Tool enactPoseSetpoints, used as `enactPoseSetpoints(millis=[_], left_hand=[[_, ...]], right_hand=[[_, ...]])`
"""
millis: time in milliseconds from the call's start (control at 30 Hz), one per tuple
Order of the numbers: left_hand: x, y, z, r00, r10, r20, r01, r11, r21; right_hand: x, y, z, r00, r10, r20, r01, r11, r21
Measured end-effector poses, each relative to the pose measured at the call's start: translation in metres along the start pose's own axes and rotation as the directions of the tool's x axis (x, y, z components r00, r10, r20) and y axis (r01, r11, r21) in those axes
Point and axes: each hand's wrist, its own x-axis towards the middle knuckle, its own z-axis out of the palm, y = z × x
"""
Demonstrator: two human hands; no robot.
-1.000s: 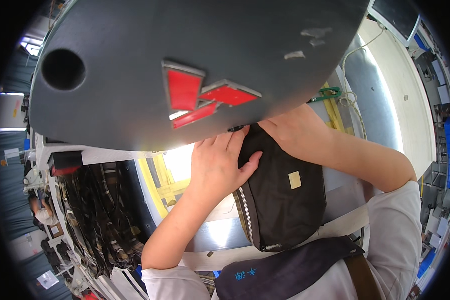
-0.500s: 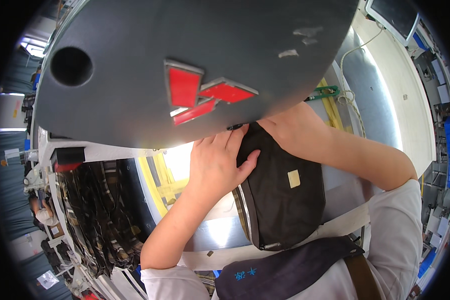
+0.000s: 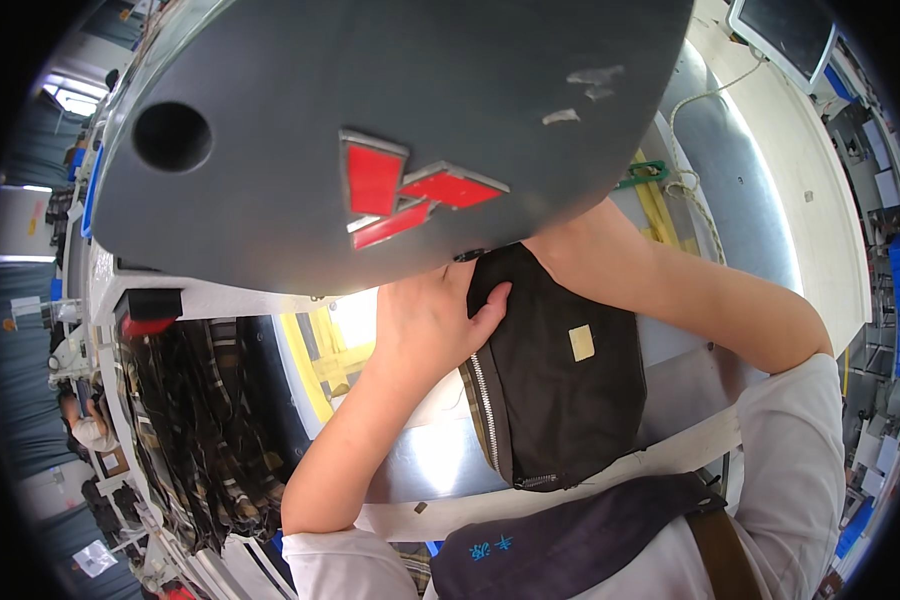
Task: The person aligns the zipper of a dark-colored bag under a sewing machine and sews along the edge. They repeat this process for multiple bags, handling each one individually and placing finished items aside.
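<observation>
A black fabric bag piece (image 3: 570,410) lies in front of me, with a silver zipper (image 3: 488,405) down its left side and a small cream label (image 3: 581,343). Its far end runs beneath the dark grey head of a sewing machine (image 3: 270,220). My left hand (image 3: 425,315) rests at the piece's upper left, thumb stretched out over the cloth; its other fingertips disappear under the machine head. At the upper right of the cloth is my right hand (image 3: 590,250), palm down, its fingers hidden by the machine.
Yellow tape (image 3: 315,370) marks the shiny worktable (image 3: 410,475). Dark plaid fabric (image 3: 195,430) hangs in a bunch at the left. Green-handled thread snips (image 3: 645,174) and a pale cord (image 3: 678,130) lie beyond my right hand. A screen (image 3: 790,35) stands far right.
The bag piece has slid slightly away from me, toward the machine. Both hands have moved with it, and the left fingers are now more hidden under the machine head.
</observation>
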Motion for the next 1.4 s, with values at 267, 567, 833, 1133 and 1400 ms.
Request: enactPoseSetpoints(millis=[267,567,833,1133,1400], left_hand=[[0.0,0.0,0.001,1.0,0.008,-0.006,-0.008,1.0,0.007],[-0.007,0.004,-0.006,0.999,-0.016,0.028,0.015,1.0,0.022],[-0.013,0.006,-0.006,0.999,-0.009,0.049,0.01,1.0,-0.009],[-0.012,0.006,-0.006,0.999,-0.012,0.048,0.013,1.0,-0.016],[-0.011,0.006,-0.005,0.999,-0.022,0.042,0.022,1.0,-0.004]], right_hand=[[0.0,0.0,-0.002,1.0,0.002,0.0,-0.002,1.0,-0.005],[-0.004,-0.01,-0.004,0.996,0.09,0.022,-0.092,0.993,0.07],[-0.005,-0.012,-0.005,1.0,0.016,-0.011,-0.015,0.995,0.103],[-0.004,-0.013,-0.005,1.0,0.002,-0.024,-0.001,0.999,0.053],[-0.001,-0.011,-0.008,1.0,0.01,-0.008,-0.01,0.999,0.037]])
